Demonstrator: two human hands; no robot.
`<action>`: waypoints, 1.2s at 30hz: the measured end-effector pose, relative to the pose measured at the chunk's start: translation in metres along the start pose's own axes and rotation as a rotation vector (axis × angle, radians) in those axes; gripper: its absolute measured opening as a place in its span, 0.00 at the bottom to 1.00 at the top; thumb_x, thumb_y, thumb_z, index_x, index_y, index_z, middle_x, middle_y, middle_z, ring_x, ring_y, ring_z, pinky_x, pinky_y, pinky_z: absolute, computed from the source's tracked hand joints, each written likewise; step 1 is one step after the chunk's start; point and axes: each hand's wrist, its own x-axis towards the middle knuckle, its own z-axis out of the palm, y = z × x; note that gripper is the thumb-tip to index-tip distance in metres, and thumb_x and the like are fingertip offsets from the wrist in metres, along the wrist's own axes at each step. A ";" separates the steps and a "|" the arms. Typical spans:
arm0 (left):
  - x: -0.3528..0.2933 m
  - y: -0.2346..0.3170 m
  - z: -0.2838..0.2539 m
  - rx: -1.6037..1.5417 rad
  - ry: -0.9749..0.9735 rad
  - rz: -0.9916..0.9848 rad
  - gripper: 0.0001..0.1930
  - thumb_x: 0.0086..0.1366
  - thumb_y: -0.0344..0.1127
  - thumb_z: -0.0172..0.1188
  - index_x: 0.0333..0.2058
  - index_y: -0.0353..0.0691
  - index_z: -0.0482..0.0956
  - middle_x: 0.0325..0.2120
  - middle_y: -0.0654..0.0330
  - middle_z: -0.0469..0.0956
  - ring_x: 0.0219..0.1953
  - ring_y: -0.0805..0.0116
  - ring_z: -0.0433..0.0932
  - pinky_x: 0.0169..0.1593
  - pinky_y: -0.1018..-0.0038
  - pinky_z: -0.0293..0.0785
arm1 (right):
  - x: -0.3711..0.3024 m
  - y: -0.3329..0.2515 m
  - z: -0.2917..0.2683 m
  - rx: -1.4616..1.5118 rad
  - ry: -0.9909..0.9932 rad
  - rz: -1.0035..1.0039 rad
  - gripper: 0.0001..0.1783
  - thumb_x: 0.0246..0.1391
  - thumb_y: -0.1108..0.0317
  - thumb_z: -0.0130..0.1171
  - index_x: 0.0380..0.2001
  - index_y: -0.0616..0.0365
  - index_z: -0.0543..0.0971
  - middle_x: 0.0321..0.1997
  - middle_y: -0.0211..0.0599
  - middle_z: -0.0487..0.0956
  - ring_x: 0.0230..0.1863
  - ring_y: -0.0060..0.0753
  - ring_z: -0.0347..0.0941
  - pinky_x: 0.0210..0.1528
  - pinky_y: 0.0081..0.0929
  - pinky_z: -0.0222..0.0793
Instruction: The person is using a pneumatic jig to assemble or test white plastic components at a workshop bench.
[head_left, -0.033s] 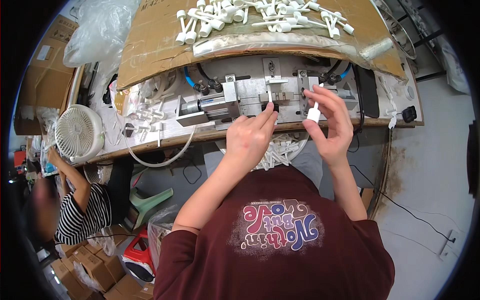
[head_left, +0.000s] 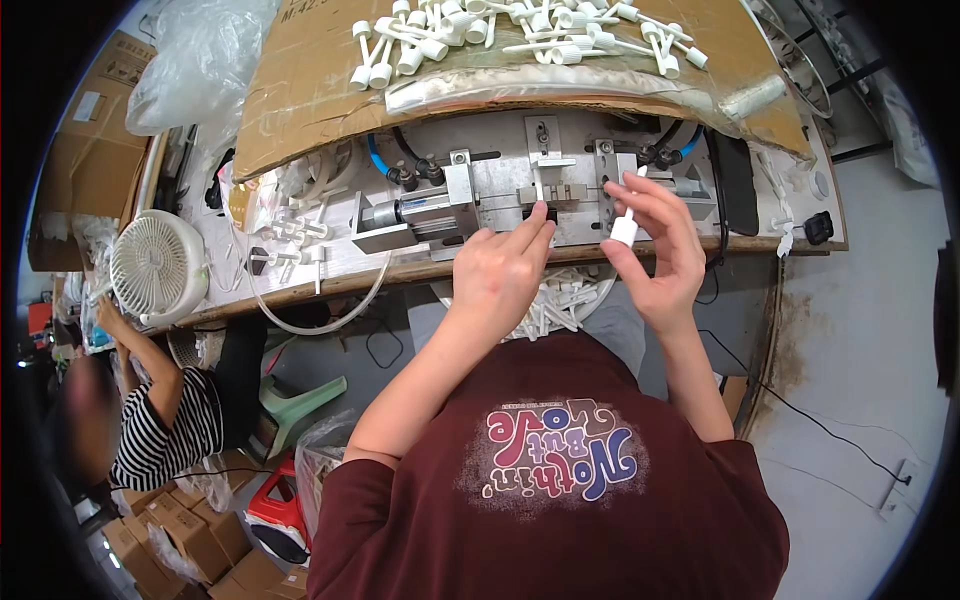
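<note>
My left hand [head_left: 510,262] reaches to the middle of a metal clamping fixture [head_left: 552,195], its index and middle fingers stretched forward and close together. Their tips are on a slim white plastic piece [head_left: 539,186] that stands in the fixture; the thumb and the piece's near end are hidden under the hand. To the right, my right hand [head_left: 662,255] holds a white cap with a thin stem [head_left: 625,229] between thumb and fingers, stem pointing away from me. It is just in front of the fixture's right-hand block [head_left: 612,165].
White stemmed caps [head_left: 470,25] lie piled on a cardboard sheet [head_left: 300,110] above the fixture. More white pieces [head_left: 553,305] fill a container at my lap. A pneumatic cylinder [head_left: 425,208], a white fan [head_left: 158,262] and loose caps stand left. A person in stripes [head_left: 165,420] sits far left.
The cap in my right hand has shifted very slightly up and to the left. My left hand stays at the fixture.
</note>
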 end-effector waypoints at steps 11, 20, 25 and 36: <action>0.016 -0.005 -0.020 -0.086 -0.067 0.008 0.12 0.54 0.35 0.70 0.39 0.42 0.85 0.39 0.60 0.84 0.25 0.68 0.80 0.30 0.73 0.73 | -0.014 -0.009 0.002 -0.433 -0.117 -0.114 0.16 0.42 0.75 0.72 0.38 0.60 0.81 0.45 0.38 0.79 0.40 0.35 0.78 0.38 0.29 0.77; 0.113 -0.034 -0.059 -0.104 0.330 0.000 0.12 0.56 0.38 0.70 0.39 0.43 0.85 0.28 0.59 0.83 0.27 0.67 0.81 0.32 0.72 0.76 | -0.020 0.008 0.023 -0.578 -0.255 -0.308 0.15 0.43 0.72 0.69 0.37 0.59 0.81 0.53 0.38 0.81 0.30 0.35 0.81 0.31 0.27 0.76; 0.163 -0.041 -0.022 0.009 0.378 0.119 0.09 0.53 0.37 0.69 0.32 0.42 0.86 0.29 0.59 0.82 0.32 0.59 0.81 0.38 0.66 0.77 | -0.015 0.018 0.033 -0.710 -0.347 -0.326 0.12 0.41 0.71 0.66 0.33 0.58 0.80 0.52 0.39 0.82 0.17 0.31 0.74 0.23 0.25 0.72; 0.186 -0.054 0.002 0.010 0.109 0.037 0.07 0.53 0.33 0.63 0.31 0.40 0.83 0.29 0.52 0.79 0.33 0.52 0.81 0.39 0.60 0.78 | -0.002 0.012 0.043 -0.882 -0.421 -0.362 0.09 0.44 0.72 0.65 0.31 0.58 0.77 0.51 0.42 0.82 0.14 0.33 0.72 0.21 0.27 0.72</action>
